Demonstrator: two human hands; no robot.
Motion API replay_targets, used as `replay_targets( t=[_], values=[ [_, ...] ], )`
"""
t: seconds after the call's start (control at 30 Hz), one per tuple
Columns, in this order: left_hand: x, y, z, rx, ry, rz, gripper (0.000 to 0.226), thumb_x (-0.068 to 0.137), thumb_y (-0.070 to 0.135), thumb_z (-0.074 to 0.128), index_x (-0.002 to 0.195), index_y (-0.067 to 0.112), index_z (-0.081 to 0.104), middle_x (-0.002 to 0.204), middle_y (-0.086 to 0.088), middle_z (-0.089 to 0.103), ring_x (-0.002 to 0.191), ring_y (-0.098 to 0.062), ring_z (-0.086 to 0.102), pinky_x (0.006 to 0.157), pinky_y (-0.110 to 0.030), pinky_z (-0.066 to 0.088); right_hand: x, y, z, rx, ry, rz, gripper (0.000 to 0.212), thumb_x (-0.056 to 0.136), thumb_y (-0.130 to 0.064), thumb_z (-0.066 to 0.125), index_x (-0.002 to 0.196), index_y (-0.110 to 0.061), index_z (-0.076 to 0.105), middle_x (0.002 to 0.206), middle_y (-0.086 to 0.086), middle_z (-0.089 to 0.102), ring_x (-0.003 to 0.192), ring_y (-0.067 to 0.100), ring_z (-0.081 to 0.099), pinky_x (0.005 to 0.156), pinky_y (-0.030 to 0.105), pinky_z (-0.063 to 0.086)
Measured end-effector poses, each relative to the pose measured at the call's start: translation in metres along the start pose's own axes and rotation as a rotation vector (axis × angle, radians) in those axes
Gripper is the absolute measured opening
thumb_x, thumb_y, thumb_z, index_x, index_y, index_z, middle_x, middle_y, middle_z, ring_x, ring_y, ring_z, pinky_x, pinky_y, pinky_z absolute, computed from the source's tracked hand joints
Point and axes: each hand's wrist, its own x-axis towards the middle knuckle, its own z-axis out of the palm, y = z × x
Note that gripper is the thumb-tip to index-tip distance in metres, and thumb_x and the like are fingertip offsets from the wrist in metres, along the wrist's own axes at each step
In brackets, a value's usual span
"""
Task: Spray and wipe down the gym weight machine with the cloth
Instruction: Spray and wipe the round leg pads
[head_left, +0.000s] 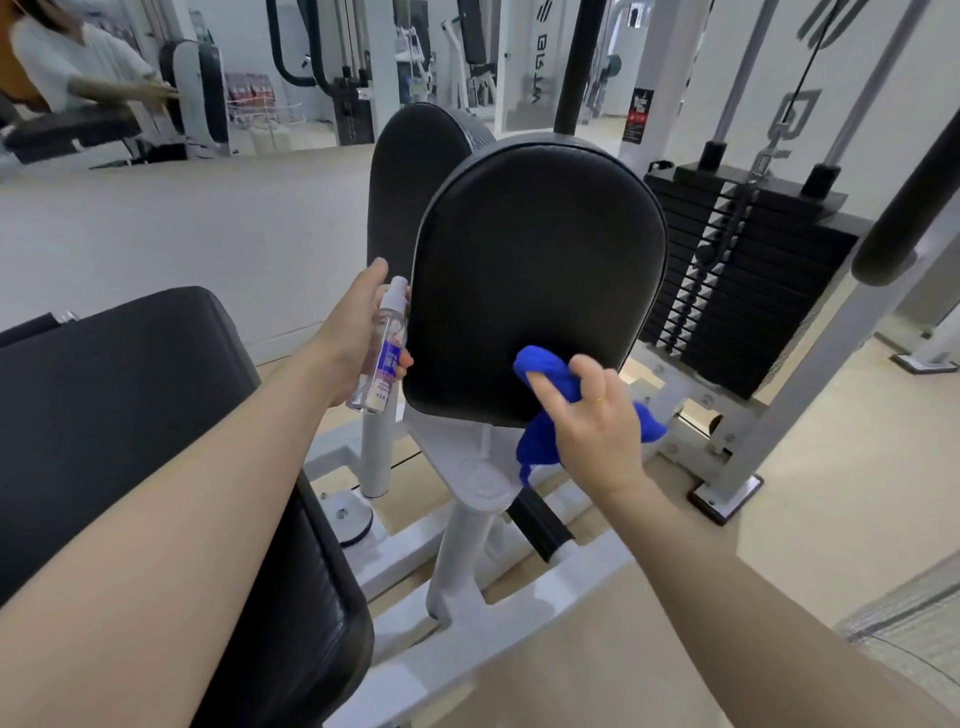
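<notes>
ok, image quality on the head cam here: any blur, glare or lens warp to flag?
Head view: strong wide-angle warp, with the white frame posts bowing toward the edges. Right hand and blue cloth are slightly motion-smeared. Left hand and spray bottle are sharper. Lighting is even and soft; there's a mild sheen on the black pad, no harsh glare. The mirror area at upper left is soft.

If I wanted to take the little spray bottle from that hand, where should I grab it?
Probably grab the spray bottle by its clear lower body, coming from below on its right side. The left hand wraps its left side with a finger over the white nozzle, so the top is taken. The bottom end pokes out under the hand, and it is slim and round, easy for fingers to circle.
</notes>
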Motion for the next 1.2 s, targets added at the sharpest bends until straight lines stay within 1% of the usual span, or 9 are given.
replay_targets(
  t=[0.13, 0.3, 0.37, 0.5, 0.7, 0.8, 0.9, 1.0, 1.2],
  values=[
    [-0.006, 0.001, 0.005, -0.034, 0.052, 0.002, 0.036, 0.092, 0.059, 0.027, 0.089, 0.034, 0.052, 0.074, -0.011, 0.058, 0.052, -0.018, 0.055, 0.054, -0.028, 0.047, -0.003, 0.0, -0.007, 0.051, -0.044, 0.023, 0.006, 0.095, -0.037, 0.046, 0.092, -0.042, 0.042, 0.103, -0.004, 0.054, 0.103, 0.026, 0.049, 0.087, 0.04, 0.044],
    [-0.016, 0.018, 0.016, 0.076, 0.147, -0.154, 0.046, 0.094, 0.053, 0.029, 0.09, 0.016, 0.054, 0.07, -0.016, 0.06, 0.052, -0.021, 0.057, 0.058, -0.029, 0.05, 0.066, -0.01, -0.072, 0.066, 0.087, 0.171, 0.017, 0.087, -0.058, 0.044, 0.084, -0.042, 0.041, 0.081, -0.02, 0.046, 0.081, 0.009, 0.049, 0.062, 0.016, 0.04],
    [-0.019, 0.032, 0.019, 0.084, 0.158, -0.211, 0.042, 0.094, 0.044, 0.032, 0.104, 0.009, 0.054, 0.074, -0.012, 0.06, 0.054, -0.021, 0.056, 0.06, -0.031, 0.051, 0.09, -0.015, -0.094, 0.139, 0.048, 0.192, 0.003, 0.09, -0.045, 0.048, 0.09, -0.044, 0.051, 0.089, -0.011, 0.05, 0.081, 0.012, 0.048, 0.063, 0.024, 0.042],
    [-0.035, 0.079, 0.012, 0.096, 0.11, -0.174, 0.033, 0.096, 0.029, 0.034, 0.126, 0.022, 0.045, 0.103, -0.004, 0.058, 0.073, -0.021, 0.058, 0.071, -0.036, 0.055, 0.111, -0.024, -0.11, -0.029, -0.2, -0.073, 0.041, 0.077, -0.014, 0.07, 0.118, -0.016, 0.061, 0.097, 0.012, 0.058, 0.062, 0.025, 0.055, 0.047, 0.023, 0.032],
    [-0.049, 0.149, -0.021, 0.197, -0.094, 0.037, 0.059, 0.09, 0.039, 0.05, 0.141, 0.048, 0.022, 0.126, 0.008, 0.052, 0.117, -0.019, 0.051, 0.102, -0.048, 0.042, 0.166, -0.045, -0.128, 0.024, -0.601, 0.17, 0.041, 0.097, -0.022, 0.044, 0.137, -0.025, 0.037, 0.129, 0.007, 0.04, 0.097, 0.02, 0.054, 0.082, 0.027, 0.049],
    [-0.055, 0.168, -0.036, 0.189, -0.043, 0.098, 0.061, 0.094, 0.032, 0.05, 0.144, 0.046, 0.019, 0.078, 0.014, 0.051, 0.078, -0.007, 0.056, 0.084, -0.017, 0.048, 0.194, -0.046, -0.138, 0.108, -0.694, 0.372, 0.044, 0.097, -0.022, 0.043, 0.14, -0.028, 0.036, 0.131, 0.007, 0.042, 0.1, 0.022, 0.056, 0.086, 0.029, 0.047],
    [-0.051, 0.175, -0.044, 0.232, 0.066, 0.143, 0.056, 0.098, 0.028, 0.043, 0.144, 0.044, 0.016, 0.083, 0.011, 0.056, 0.082, -0.014, 0.059, 0.061, 0.003, 0.04, 0.22, -0.044, -0.138, 0.129, -0.753, 0.438, 0.046, 0.097, -0.023, 0.042, 0.142, -0.027, 0.033, 0.133, 0.009, 0.041, 0.101, 0.025, 0.056, 0.087, 0.033, 0.046],
    [-0.033, 0.173, -0.047, 0.221, 0.096, 0.129, 0.048, 0.1, 0.029, 0.034, 0.143, 0.044, 0.018, 0.091, -0.014, 0.06, 0.081, -0.025, 0.061, 0.064, -0.008, 0.048, 0.249, -0.039, -0.12, 0.096, -0.702, 0.574, 0.041, 0.097, -0.019, 0.041, 0.138, -0.022, 0.036, 0.127, 0.013, 0.045, 0.092, 0.025, 0.053, 0.075, 0.031, 0.041],
    [0.018, 0.151, -0.039, 0.135, 0.053, 0.031, 0.047, 0.1, 0.027, 0.035, 0.142, 0.041, 0.02, 0.091, -0.003, 0.054, 0.072, -0.017, 0.056, 0.059, -0.019, 0.051, 0.282, -0.023, -0.056, 0.241, -0.674, 0.929, 0.043, 0.095, -0.026, 0.051, 0.131, -0.008, 0.036, 0.112, 0.011, 0.047, 0.078, 0.016, 0.043, 0.071, 0.031, 0.035]
  ],
)
